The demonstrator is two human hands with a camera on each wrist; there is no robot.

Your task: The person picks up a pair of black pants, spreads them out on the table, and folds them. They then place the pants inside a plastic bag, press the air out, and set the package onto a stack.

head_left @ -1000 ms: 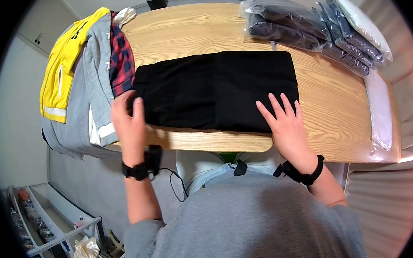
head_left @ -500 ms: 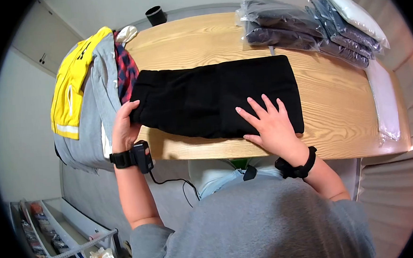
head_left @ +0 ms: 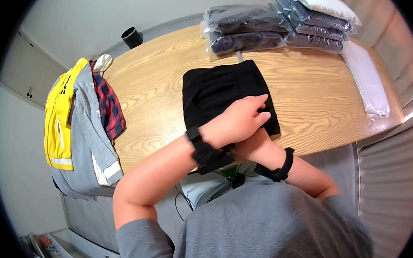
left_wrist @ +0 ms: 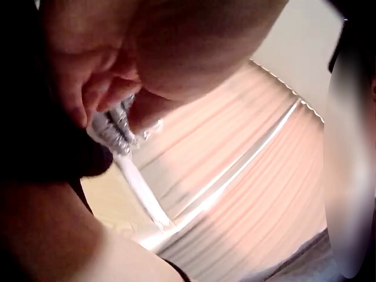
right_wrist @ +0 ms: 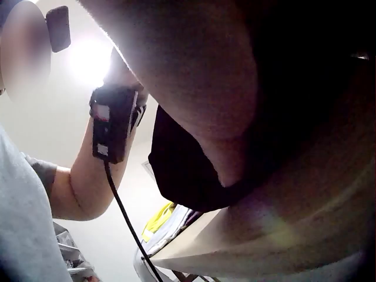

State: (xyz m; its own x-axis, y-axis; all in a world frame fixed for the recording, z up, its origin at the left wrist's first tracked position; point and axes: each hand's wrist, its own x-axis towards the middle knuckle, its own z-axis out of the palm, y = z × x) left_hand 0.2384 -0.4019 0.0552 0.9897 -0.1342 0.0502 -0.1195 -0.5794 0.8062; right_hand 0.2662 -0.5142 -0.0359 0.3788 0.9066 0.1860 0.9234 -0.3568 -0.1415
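Note:
On the table [head_left: 148, 109] lies a black garment [head_left: 209, 88], folded into a compact rectangle. My left hand [head_left: 236, 120] reaches across over it, fingers curled at the cloth near its right side. In the left wrist view those fingers [left_wrist: 97, 97] bend against black cloth. Crossed under the left hand is my right hand [head_left: 255, 145], at the garment's front edge. Its fingers are hidden by the left hand and the cloth. The right wrist view shows the thumb [right_wrist: 220, 161] beside dark fabric.
Yellow [head_left: 58, 133], grey [head_left: 81, 136] and red-checked clothes [head_left: 110, 106] lie at the table's left end. Several bagged garments [head_left: 247, 27] are stacked at the back right, near a flat white packet [head_left: 369, 81]. A black bin [head_left: 132, 37] stands behind the table.
My left hand has carried the garment's left end over to the right, folding it shorter. The forearms now cross, and the right hand, earlier spread flat on the cloth, is mostly covered.

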